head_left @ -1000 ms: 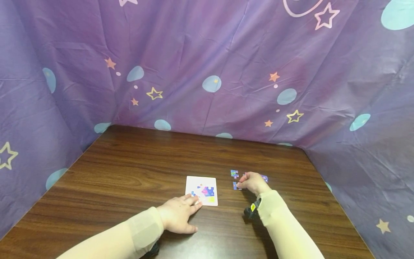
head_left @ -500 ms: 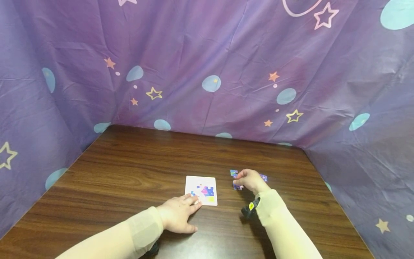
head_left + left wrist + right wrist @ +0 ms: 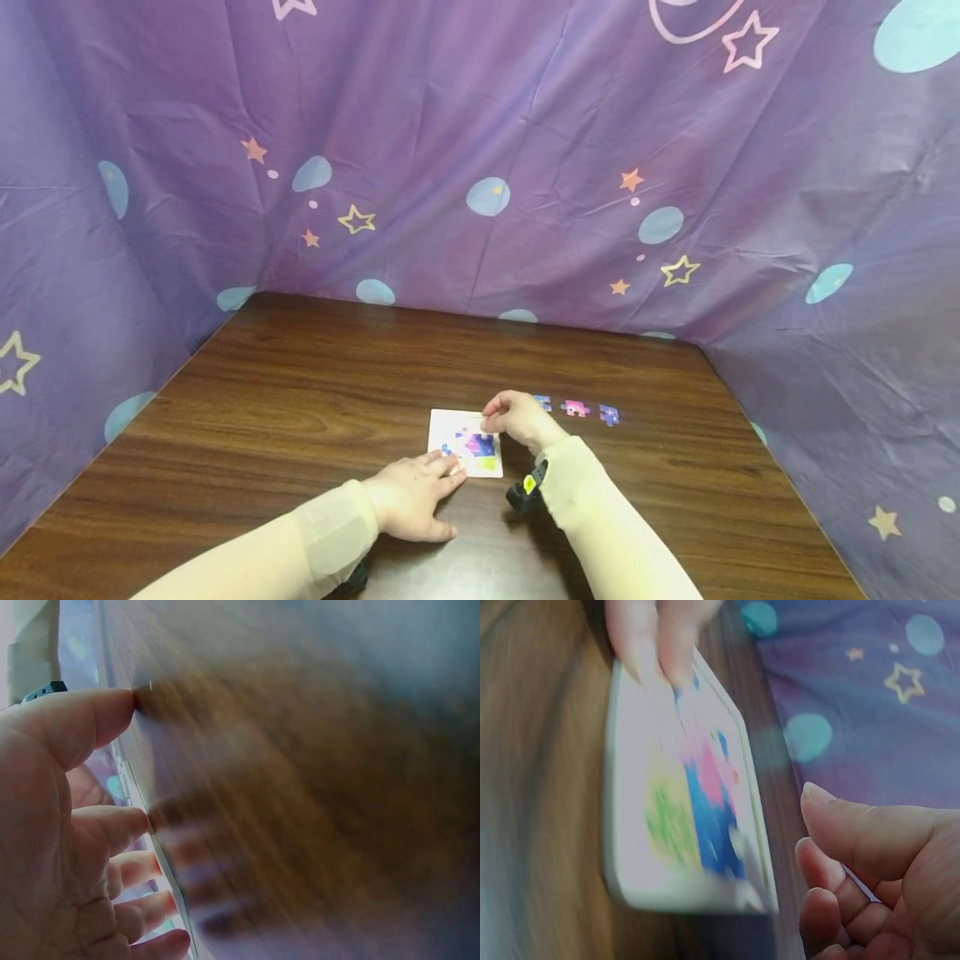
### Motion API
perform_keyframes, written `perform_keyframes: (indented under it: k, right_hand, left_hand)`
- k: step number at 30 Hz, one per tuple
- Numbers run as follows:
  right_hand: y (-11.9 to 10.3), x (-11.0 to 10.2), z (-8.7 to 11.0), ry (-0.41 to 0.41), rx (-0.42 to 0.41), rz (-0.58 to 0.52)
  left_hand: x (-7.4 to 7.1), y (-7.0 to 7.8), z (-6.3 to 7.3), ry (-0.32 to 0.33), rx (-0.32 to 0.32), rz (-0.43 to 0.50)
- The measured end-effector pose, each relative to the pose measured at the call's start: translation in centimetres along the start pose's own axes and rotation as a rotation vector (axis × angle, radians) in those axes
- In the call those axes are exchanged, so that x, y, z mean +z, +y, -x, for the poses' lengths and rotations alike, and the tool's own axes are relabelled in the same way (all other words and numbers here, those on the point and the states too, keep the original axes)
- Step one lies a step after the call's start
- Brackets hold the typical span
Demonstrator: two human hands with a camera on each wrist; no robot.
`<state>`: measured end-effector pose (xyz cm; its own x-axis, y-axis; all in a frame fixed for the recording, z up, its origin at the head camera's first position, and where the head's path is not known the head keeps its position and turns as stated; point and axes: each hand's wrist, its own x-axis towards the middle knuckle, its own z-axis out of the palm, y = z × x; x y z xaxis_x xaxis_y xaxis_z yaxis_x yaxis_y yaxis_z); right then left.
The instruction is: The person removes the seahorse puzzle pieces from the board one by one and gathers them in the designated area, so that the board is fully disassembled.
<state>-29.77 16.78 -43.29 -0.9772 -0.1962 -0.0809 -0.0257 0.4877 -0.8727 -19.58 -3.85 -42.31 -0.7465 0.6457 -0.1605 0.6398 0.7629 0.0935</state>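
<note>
Low in the center of the head view, on a dark brown wood-grain table (image 3: 315,367): a white puzzle board (image 3: 445,418), flat, partly filled with blue, pink and yellow. Over its lower-left corner, a left hand (image 3: 415,497), fingers spread wide, fingertips on the board, thumb reaching out to the table. Above its upper-right corner, a right hand (image 3: 527,421), narrow, thumb and fingers drawn together in a pinch around a small puzzle piece (image 3: 860,883), mostly hidden, just a thin purple edge showing in the right wrist view. Impossible to tell whether touching the board. To the right of that hand, in a short row: a blue piece (image 3: 543,404) partly covered by the hand, a pink piece (image 3: 575,408), a violet-blue piece (image 3: 609,415). On both arms, pale cream sleeves (image 3: 262,542). Filling the upper frame and both sides, purple cloth (image 3: 420,125) with stars and light blue ovals.
</note>
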Motion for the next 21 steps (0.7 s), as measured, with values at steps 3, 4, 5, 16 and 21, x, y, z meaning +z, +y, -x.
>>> perform_keyframes:
  k: [3,4,5,16,21]
  right_hand:
    - [-0.2,1.4,-0.1,-0.022,-0.013,-0.012]
    - [-0.2,1.8,0.0,-0.029,-0.013,-0.018]
    - [-0.2,2.1,0.0,-0.035,-0.012,-0.02]
    - [0.1,3.5,0.2,-0.019,-0.03,0.078]
    - [0.0,3.5,0.2,-0.016,-0.016,0.113]
  left_hand:
    - [0.0,0.1,0.1,0.0,0.003,-0.006]
    - [0.0,0.1,0.1,0.003,0.006,-0.01]
    - [0.0,0.1,0.1,0.004,0.007,-0.012]
    - [0.0,0.0,-0.1,0.016,0.008,-0.025]
    - [0.1,0.0,0.0,0.024,0.01,-0.019]
